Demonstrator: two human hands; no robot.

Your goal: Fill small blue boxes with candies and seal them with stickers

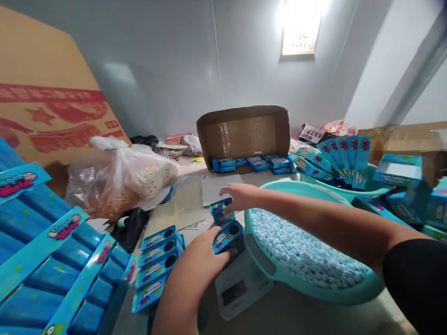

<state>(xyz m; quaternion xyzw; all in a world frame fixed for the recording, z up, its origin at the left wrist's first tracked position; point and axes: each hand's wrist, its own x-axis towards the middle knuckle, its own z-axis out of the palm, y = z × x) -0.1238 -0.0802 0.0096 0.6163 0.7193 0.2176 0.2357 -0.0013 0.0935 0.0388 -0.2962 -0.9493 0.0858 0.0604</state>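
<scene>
My left hand (213, 249) is closed around a small blue candy box (228, 236) with a dark round hole in its end. Just beyond it, my right hand (239, 195) reaches over a tub and grips a second blue box (222, 215) from above. Both boxes are close together above the table, beside a turquoise tub (349, 298) full of pale blue candies (296, 249). Below my left hand lies a flat kitchen scale (240, 298) with a dark display. A row of several blue boxes (155, 265), holes upward, stands left of my left forearm.
Display trays of blue boxes (63, 260) stack at left, before a large carton (52, 70). A tied plastic bag (118, 172) sits behind. An open cardboard box (244, 130) holding blue boxes lies at the back. Another turquoise tub (379, 188) with flat cartons stands right.
</scene>
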